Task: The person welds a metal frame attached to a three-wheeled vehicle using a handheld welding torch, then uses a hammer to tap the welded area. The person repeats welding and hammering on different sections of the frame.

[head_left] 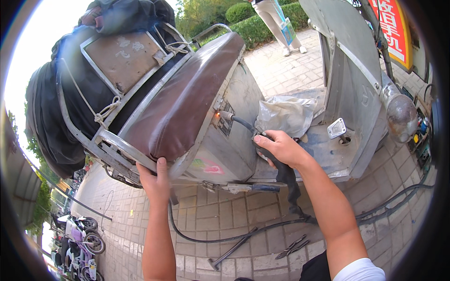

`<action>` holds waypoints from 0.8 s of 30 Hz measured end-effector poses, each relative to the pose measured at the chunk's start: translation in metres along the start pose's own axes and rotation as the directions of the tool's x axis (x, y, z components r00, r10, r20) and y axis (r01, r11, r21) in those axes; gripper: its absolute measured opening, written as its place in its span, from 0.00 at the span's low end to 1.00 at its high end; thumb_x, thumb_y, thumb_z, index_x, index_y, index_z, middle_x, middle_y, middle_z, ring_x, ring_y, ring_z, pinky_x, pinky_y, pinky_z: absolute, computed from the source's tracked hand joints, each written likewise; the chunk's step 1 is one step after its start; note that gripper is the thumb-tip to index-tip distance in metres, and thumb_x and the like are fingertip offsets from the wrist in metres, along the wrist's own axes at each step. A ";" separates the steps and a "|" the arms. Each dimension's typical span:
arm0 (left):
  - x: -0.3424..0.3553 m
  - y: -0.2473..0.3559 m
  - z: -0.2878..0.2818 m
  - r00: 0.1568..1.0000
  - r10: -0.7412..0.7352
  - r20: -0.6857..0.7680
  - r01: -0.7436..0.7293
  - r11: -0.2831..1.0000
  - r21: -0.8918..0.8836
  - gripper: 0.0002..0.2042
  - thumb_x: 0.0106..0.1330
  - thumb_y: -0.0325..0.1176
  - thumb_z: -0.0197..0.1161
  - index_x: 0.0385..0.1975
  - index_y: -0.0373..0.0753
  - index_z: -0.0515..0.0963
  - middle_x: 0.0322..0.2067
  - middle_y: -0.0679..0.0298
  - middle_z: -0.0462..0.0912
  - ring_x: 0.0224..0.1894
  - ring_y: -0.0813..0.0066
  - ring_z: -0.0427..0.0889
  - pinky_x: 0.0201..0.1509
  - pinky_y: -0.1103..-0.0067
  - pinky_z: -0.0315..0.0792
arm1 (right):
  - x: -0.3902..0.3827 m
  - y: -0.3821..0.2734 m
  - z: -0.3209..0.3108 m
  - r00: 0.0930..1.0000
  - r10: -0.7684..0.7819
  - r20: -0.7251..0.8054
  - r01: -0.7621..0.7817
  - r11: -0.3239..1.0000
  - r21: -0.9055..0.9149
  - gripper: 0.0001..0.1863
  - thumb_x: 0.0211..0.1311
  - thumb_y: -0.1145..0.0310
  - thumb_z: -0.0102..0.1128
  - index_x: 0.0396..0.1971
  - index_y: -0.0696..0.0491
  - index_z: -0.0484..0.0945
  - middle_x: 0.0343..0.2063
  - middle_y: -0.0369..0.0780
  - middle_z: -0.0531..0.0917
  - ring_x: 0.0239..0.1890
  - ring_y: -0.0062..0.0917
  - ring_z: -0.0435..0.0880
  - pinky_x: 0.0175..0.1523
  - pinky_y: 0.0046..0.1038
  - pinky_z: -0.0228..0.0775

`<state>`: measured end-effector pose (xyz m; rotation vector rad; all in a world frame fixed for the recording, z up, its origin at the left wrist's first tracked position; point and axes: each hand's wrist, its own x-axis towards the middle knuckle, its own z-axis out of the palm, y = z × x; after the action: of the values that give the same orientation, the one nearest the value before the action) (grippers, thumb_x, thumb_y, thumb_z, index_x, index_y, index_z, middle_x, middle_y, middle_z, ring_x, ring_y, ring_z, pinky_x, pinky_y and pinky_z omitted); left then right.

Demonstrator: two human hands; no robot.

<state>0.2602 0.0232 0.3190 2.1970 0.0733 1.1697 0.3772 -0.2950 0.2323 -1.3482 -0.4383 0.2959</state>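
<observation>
A metal three-wheeled cart with a worn brown seat (pixel 185 96) fills the middle of the view. My left hand (pixel 154 180) grips the edge of the seat and its grey frame rail from below. My right hand (pixel 280 149) holds a black welding electrode holder (pixel 243 124) with a cable. Its tip touches the cart's grey metal side panel (pixel 234 145) just under the seat, where a small orange spark (pixel 217 114) glows. The black cable (pixel 290 187) hangs from my right hand down to the paving.
A crumpled plastic bag (pixel 286 114) lies on the cart's footboard beside a pedal (pixel 336 128). Pliers (pixel 291 247) and a hammer-like tool (pixel 229 252) lie on the brick paving. Dark bundles (pixel 70 107) are tied on the rear. A person (pixel 276 21) stands far off. Parked scooters (pixel 77 246) stand at lower left.
</observation>
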 end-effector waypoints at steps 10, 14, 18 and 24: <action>-0.001 0.007 0.002 0.995 0.100 -0.030 -0.099 0.995 0.026 0.29 0.69 0.43 0.65 0.61 0.28 0.65 0.51 0.51 0.77 0.51 0.63 0.75 0.59 0.71 0.68 | 0.004 -0.002 0.003 1.000 -0.002 0.014 0.002 1.000 0.030 0.24 0.70 0.51 0.59 0.36 0.62 0.75 0.18 0.35 0.72 0.13 0.19 0.72 0.17 0.26 0.63; -0.002 0.008 0.004 0.994 0.104 -0.021 -0.104 0.995 -0.004 0.29 0.70 0.43 0.65 0.61 0.27 0.65 0.52 0.52 0.76 0.52 0.64 0.74 0.60 0.71 0.67 | 0.005 0.000 0.003 1.000 0.001 0.004 -0.001 1.000 0.031 0.24 0.71 0.51 0.59 0.36 0.62 0.75 0.18 0.35 0.72 0.13 0.19 0.73 0.17 0.26 0.63; -0.001 0.006 0.003 0.994 0.107 -0.018 -0.107 0.994 0.003 0.29 0.70 0.43 0.65 0.61 0.27 0.65 0.52 0.52 0.76 0.52 0.63 0.74 0.60 0.71 0.67 | 0.006 0.001 0.004 1.000 0.004 -0.004 -0.004 0.998 0.055 0.23 0.71 0.52 0.59 0.36 0.61 0.76 0.18 0.34 0.73 0.13 0.18 0.73 0.17 0.25 0.63; -0.001 0.009 0.004 0.993 0.118 -0.023 -0.118 0.993 0.014 0.28 0.70 0.42 0.64 0.60 0.27 0.66 0.51 0.52 0.76 0.52 0.63 0.74 0.60 0.71 0.67 | 0.004 -0.002 0.005 0.999 0.032 -0.003 -0.031 0.998 0.051 0.22 0.70 0.51 0.59 0.37 0.60 0.77 0.20 0.35 0.75 0.14 0.18 0.73 0.18 0.25 0.64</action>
<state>0.2605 0.0139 0.3220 2.2244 -0.0402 1.2630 0.3781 -0.2891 0.2351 -1.3064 -0.4042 0.3287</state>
